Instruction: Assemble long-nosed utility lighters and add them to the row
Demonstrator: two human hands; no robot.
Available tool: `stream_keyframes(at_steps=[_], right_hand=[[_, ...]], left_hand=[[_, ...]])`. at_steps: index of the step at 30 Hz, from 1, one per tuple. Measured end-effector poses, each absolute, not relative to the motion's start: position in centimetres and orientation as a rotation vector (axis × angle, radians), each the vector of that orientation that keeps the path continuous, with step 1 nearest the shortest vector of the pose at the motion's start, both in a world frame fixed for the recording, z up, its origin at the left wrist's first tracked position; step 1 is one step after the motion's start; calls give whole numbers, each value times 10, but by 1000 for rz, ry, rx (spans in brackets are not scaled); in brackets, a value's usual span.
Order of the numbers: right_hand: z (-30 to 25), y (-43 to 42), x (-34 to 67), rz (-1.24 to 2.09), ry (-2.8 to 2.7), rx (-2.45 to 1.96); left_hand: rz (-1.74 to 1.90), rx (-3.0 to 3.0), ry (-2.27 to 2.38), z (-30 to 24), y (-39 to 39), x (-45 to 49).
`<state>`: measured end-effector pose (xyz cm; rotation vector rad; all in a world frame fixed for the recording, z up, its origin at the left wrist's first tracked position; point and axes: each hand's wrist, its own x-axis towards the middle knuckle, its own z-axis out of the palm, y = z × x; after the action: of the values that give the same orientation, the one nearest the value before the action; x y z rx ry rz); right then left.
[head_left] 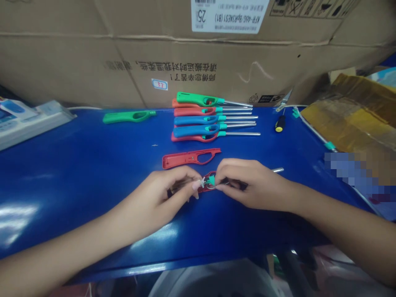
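My left hand is closed around the inner part of a utility lighter, which is mostly hidden by the fingers; a small white piece shows at its tip. My right hand pinches at a green trigger piece just beside it. Under both hands is a red lighter shell half, partly covered. A metal tube tip sticks out past my right hand. Just beyond the hands, the other red shell half lies with its hollow side up.
Several assembled lighters lie stacked behind, tubes to the right. A green lighter shell is at the left, a screwdriver at the right. A large cardboard box walls off the back; a taped carton bounds the blue table.
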<state>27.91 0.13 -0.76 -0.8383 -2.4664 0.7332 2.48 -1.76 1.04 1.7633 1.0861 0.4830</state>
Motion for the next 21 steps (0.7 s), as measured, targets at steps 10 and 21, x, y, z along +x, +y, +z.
stream_keyframes(at_steps=[10,21], right_hand=[[-10,3,274,1003,-2223,-996],[-11,6,273,1444,-2020,-1043]], left_hand=[[461,1554,1075,4,-15,29],[450,1475,1057,2,-9,29]])
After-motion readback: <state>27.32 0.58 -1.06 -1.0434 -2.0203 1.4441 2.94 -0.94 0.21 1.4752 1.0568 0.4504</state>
